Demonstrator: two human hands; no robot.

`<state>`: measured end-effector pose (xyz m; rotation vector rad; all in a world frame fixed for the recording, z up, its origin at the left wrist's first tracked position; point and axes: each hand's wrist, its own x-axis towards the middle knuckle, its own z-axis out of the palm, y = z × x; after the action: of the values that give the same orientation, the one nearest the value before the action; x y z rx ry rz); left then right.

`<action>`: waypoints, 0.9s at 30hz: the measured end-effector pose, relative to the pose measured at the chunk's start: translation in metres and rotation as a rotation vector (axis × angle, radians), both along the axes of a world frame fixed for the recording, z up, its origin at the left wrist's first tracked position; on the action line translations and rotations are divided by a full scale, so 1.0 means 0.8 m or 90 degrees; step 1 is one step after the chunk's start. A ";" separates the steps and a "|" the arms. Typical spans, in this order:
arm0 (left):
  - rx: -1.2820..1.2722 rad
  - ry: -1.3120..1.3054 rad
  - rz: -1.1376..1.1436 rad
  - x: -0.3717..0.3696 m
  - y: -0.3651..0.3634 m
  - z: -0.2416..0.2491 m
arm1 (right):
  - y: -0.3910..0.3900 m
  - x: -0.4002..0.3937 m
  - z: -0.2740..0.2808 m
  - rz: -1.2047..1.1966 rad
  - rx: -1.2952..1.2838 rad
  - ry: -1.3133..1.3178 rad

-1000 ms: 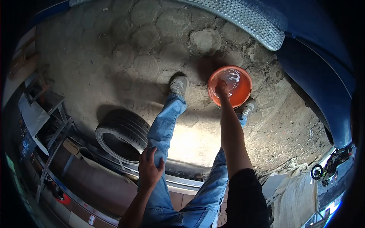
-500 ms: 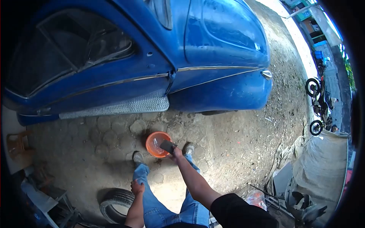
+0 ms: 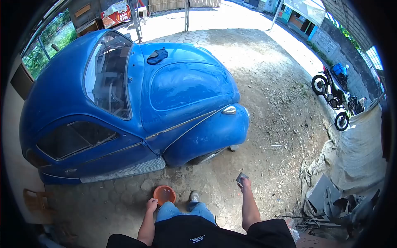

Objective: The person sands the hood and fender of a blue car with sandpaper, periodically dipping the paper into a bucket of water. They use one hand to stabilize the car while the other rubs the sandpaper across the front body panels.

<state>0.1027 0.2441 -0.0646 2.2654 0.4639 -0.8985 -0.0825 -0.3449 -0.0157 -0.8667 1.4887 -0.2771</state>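
My right hand (image 3: 245,182) is closed around a grey rectangular piece of sandpaper (image 3: 240,177), held out to the right above the ground. Beside the orange basin (image 3: 156,195), my left hand (image 3: 152,204) hangs with its fingers curled in, and nothing shows in it. The basin stands on the ground left of my feet, with what looks like water inside. Ahead is a blue car (image 3: 194,91) with rounded fenders; its front fender (image 3: 215,132) is the part nearest my right hand. Neither hand touches the car.
A dark cloth or cap (image 3: 157,56) lies on the car's hood. Motorcycles (image 3: 333,93) stand at the right, by a draped grey tarp (image 3: 355,153). Scrap sheets (image 3: 324,194) lie lower right, and a wooden chair (image 3: 35,200) is at the left. The ground is gravel and pavers.
My right hand has moved from over the basin out to the right, still holding the sandpaper. My left hand has left my knee area and closed more. My view has tilted up.
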 end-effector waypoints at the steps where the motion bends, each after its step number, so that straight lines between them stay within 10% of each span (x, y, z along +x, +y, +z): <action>1: 0.015 -0.029 -0.019 -0.004 0.023 -0.048 | -0.001 -0.001 0.005 -0.041 0.011 -0.047; 7: 0.044 -0.034 0.080 0.009 0.022 0.022 | 0.048 0.089 0.018 -0.229 0.065 -0.242; 13: -0.191 -0.234 0.230 0.083 -0.035 0.063 | 0.132 0.331 0.074 -0.051 0.158 -0.385; 22: -0.243 -0.444 0.122 0.276 -0.156 0.123 | 0.250 0.693 0.183 0.471 -0.626 -0.360; 27: -0.252 -0.506 0.054 0.388 -0.183 0.196 | 0.320 0.749 0.112 0.887 -0.914 -0.348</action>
<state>0.4135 0.0977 0.0925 2.0006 0.0114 0.0051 0.5169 -0.0890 0.0736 -2.4375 -0.2791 -0.4357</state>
